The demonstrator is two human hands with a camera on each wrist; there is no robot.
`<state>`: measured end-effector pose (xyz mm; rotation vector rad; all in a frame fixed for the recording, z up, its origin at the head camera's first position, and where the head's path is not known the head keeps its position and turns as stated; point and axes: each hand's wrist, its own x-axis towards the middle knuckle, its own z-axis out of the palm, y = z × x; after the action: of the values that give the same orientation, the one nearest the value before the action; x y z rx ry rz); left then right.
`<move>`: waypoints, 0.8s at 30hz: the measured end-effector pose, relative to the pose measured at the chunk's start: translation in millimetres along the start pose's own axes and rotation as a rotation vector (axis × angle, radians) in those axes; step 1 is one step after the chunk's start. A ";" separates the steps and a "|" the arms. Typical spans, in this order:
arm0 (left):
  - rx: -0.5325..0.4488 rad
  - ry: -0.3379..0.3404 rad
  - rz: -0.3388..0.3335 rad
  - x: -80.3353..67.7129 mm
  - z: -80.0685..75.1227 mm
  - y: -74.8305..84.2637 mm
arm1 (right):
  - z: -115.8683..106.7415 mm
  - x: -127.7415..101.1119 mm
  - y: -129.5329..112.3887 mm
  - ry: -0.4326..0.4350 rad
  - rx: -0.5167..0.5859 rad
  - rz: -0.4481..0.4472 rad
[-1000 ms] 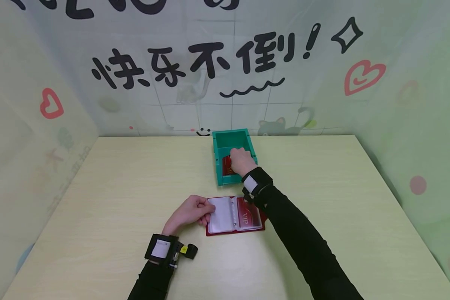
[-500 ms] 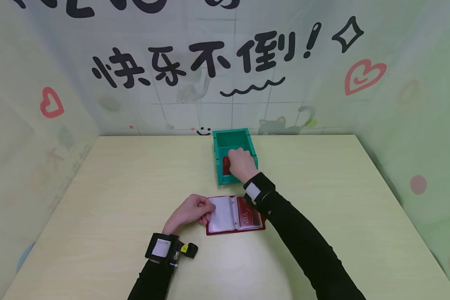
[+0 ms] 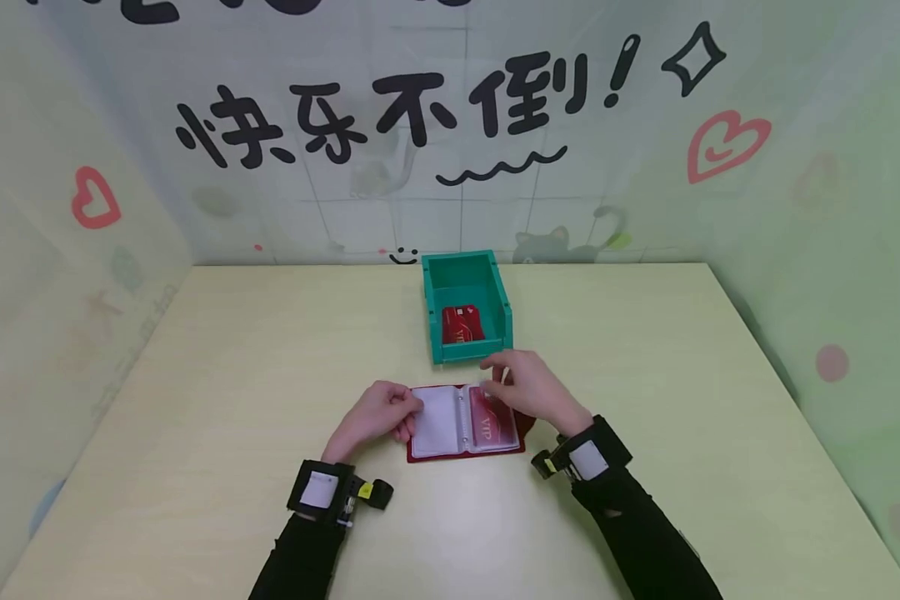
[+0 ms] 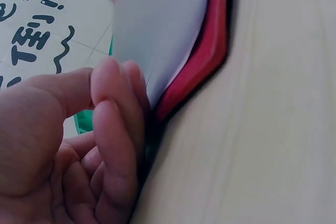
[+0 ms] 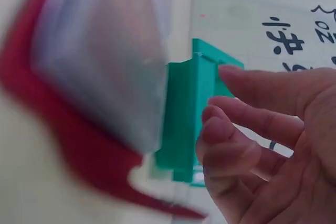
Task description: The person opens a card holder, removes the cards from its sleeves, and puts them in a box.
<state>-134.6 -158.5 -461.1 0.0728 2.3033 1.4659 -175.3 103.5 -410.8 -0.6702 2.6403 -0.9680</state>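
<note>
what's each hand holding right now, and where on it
The left hand pinches the left edge of the open card holder. The right hand hovers over the holder's right page, fingers loose, gripping nothing visible.

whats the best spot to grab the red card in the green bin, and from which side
Take the red card by its far short edge, coming from above. It lies flat against the green bin's near wall, with side walls close by, so only the far end has finger room. Probably tip that edge up first, then pinch it.

I see bare table (image 3: 232,375) toward its left, right and near edges. The green bin (image 3: 465,304) blocks the middle, just behind the open card holder (image 3: 465,425).
</note>
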 end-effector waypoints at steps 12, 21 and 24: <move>0.270 0.262 -0.013 -6.4 12.0 20.7 | 16.0 -25.5 34.7 -0.046 0.077 0.029; 0.334 0.250 0.138 -13.2 40.5 52.5 | 30.0 -29.5 45.4 0.059 0.087 0.058; 0.312 0.189 0.155 -11.8 49.6 58.3 | 37.4 -31.3 46.0 0.104 0.046 0.054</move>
<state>-115.7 -93.0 -424.3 0.2143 2.7194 1.2142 -149.5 129.8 -466.8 -0.5492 2.7014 -1.0720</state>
